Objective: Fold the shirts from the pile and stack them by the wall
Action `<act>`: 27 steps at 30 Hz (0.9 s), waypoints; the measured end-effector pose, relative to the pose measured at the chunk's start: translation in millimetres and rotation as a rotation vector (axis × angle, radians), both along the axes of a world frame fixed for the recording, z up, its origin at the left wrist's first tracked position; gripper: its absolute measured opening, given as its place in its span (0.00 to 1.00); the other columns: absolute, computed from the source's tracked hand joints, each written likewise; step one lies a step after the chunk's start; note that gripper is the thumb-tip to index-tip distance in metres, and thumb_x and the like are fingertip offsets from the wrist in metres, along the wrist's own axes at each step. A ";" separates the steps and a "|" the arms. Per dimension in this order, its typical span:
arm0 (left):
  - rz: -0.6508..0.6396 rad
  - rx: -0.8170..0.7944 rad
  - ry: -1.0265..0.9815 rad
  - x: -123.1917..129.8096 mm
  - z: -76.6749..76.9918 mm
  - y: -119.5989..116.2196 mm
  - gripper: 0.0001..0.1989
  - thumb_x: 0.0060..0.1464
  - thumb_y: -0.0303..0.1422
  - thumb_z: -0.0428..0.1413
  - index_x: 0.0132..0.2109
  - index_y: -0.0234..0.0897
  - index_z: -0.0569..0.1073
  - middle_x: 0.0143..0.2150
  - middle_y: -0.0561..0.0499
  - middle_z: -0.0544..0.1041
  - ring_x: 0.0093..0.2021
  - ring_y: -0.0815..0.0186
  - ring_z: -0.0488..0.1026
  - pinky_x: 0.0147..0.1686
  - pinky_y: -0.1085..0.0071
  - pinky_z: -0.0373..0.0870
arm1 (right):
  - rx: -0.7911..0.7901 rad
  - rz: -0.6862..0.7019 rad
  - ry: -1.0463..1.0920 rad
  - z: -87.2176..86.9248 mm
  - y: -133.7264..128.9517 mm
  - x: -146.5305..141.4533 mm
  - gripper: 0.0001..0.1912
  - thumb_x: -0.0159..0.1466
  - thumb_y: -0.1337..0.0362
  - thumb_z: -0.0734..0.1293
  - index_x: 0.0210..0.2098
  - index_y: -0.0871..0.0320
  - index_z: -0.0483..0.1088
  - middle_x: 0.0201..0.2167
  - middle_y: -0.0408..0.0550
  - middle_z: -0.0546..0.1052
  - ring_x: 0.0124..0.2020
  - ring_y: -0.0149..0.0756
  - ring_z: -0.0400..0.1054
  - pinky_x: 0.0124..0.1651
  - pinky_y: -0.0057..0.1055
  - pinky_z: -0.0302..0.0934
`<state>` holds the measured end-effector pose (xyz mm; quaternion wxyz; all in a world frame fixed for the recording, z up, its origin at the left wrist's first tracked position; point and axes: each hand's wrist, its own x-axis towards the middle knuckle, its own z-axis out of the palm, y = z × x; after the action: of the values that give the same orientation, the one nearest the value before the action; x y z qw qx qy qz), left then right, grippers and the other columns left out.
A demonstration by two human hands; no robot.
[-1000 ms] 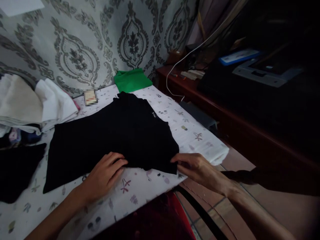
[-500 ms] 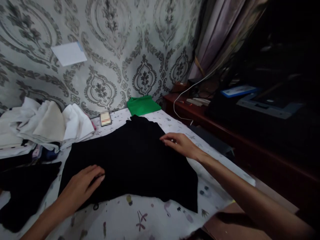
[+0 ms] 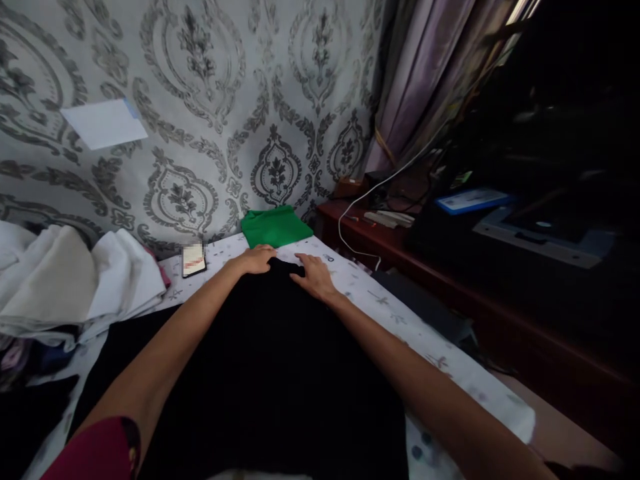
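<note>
A black top (image 3: 280,360) lies spread over the white patterned sheet, its narrow neck end pointing away from me. My left hand (image 3: 257,259) rests at the left side of that neck end, fingers extended and thumb apart. On the opposite side, my right hand (image 3: 316,275) touches the edge with its fingers spread. Both arms reach across the cloth and hide parts of its sides. Just beyond my hands is a folded green cloth (image 3: 276,227).
White and beige folded clothes (image 3: 55,280) are piled at the left, near a phone-like object (image 3: 194,260) with a blurred screen. Another black cloth (image 3: 35,413) lies at lower left. A dark red wooden desk (image 3: 450,293) with a white cable (image 3: 345,223) runs along the right.
Both hands have moved forward to the far neck end of the black top, the left one also rightward. The view has shifted, and the top now fills more of the foreground.
</note>
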<state>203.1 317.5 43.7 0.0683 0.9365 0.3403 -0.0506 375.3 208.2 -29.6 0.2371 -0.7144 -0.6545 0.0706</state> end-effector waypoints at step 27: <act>-0.074 0.319 -0.323 -50.8 16.8 -73.4 0.16 0.67 0.35 0.44 0.37 0.39 0.74 0.39 0.48 0.72 0.39 0.63 0.69 0.42 0.68 0.65 | 0.041 0.023 0.291 10.8 -8.4 8.1 0.18 0.63 0.69 0.60 0.48 0.54 0.75 0.45 0.47 0.80 0.44 0.40 0.72 0.50 0.34 0.62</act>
<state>152.2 244.1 60.5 -0.0289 0.9432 0.2940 0.1521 383.3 199.8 -18.9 0.3433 -0.6842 -0.6226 0.1626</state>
